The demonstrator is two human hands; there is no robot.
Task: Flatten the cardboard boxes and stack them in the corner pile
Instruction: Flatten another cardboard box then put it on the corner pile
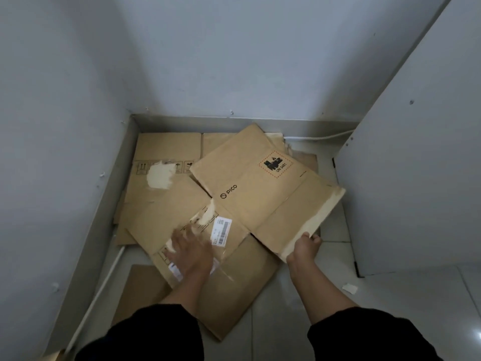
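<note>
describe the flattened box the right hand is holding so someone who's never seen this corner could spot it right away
Look at the cardboard pile on the floor where the two grey walls meet. The topmost sheet, angled toward the right, is the flattened box, its near torn edge gripped by the right hand. Unlike its neighbours, it carries the printed word PICO and a red-dashed square warning mark reading UN 3481.

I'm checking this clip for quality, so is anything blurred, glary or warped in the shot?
Head view: the left hand is motion-blurred over the torn brown cardboard sheet with the white barcode label; the right hand gripping the flattened brown PICO-printed box is sharper; lighting is dim and even; glare shows on the pale floor tile; wide-angle distortion leans the grey walls.
</note>
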